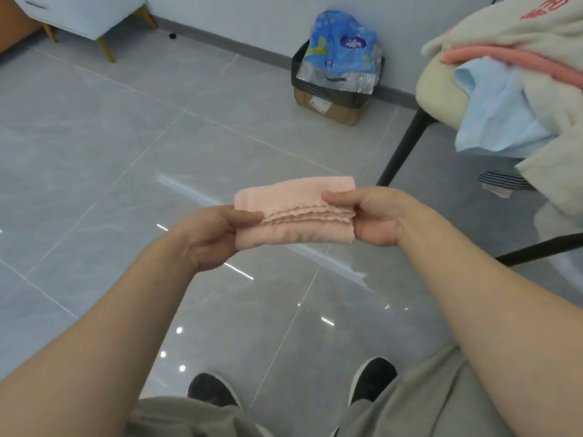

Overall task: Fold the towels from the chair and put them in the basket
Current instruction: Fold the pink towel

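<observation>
Nearest the camera, two dark shoes (212,390) stood on the grey tiled floor (94,159). Both bare forearms reached forward and converged at mid-frame.

The left hand (208,238) pinched the left end of the folded pink towel (293,197), thumb on top and pointing right, the other fingers curled beneath the cloth. The right hand (375,216) pinched the right end in the same manner, thumb on top and pointing left. The towel spanned the gap between the two grips as a compact horizontal rectangle held above the floor. Its stacked, frayed edges ran along the line joining the two thumbs.

Beyond and right of the right-hand grip, a chair (438,99) carried a light blue towel (501,121), a coral towel (511,58) and a cream cloth (511,23) with red print, cut off at the frame edge and not legible.

Beyond the grips, against the wall, a cardboard box (328,110) bore a white label too small to read. It held a blue plastic package (340,42) with a purple oval logo whose white characters could not be read.

Far beyond and left of the left-hand grip stood a white cabinet (88,14).
</observation>
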{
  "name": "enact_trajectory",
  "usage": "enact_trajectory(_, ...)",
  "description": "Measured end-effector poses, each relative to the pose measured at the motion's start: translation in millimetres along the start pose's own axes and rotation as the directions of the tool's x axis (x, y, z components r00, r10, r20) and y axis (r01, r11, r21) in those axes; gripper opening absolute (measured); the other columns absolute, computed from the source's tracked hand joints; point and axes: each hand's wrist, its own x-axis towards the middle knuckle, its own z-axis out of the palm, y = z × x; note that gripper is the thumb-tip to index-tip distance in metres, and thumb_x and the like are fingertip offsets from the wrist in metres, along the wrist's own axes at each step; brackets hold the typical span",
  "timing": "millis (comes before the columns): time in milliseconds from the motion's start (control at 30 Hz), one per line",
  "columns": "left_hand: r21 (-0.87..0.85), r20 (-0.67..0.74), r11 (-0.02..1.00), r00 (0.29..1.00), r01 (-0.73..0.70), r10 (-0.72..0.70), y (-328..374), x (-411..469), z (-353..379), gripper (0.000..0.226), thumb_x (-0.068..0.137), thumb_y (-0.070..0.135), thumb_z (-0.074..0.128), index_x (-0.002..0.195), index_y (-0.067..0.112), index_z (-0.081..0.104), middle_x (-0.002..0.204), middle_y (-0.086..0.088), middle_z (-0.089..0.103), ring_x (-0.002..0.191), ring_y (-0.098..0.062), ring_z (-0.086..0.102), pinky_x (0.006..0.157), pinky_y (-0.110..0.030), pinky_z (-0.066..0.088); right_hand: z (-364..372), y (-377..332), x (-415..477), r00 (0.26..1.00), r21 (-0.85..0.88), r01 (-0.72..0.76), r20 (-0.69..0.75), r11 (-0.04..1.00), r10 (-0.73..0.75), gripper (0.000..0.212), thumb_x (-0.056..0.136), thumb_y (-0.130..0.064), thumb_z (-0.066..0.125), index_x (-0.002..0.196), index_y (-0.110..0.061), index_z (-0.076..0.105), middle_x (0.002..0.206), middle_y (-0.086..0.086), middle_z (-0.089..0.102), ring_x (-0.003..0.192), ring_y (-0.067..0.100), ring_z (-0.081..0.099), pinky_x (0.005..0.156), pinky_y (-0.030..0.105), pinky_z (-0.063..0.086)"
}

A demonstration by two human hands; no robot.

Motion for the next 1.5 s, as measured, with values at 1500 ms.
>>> enact_trajectory(1500, 0.077, -0.143, 0.990, 0.981, -0.120, 0.130, 552, -234, -165, 0.034, 0.090, -0.007, 0.064, 0.122, 0.005, 0.060, 0.110, -0.017, 0.073, 0.099, -0.032, 0.072, 0.086, -0.040, 0.058, 501, -386, -26, 0.997, -0.489, -0.018, -0.071, 0.872, -0.020, 0.025, 0.093, 0.001, 0.062, 0.118, 0.000, 0.065, 0.110, 0.013, 0.073, 0.098, 0.025, 0.069, 0.083, 0.034, 0.057)
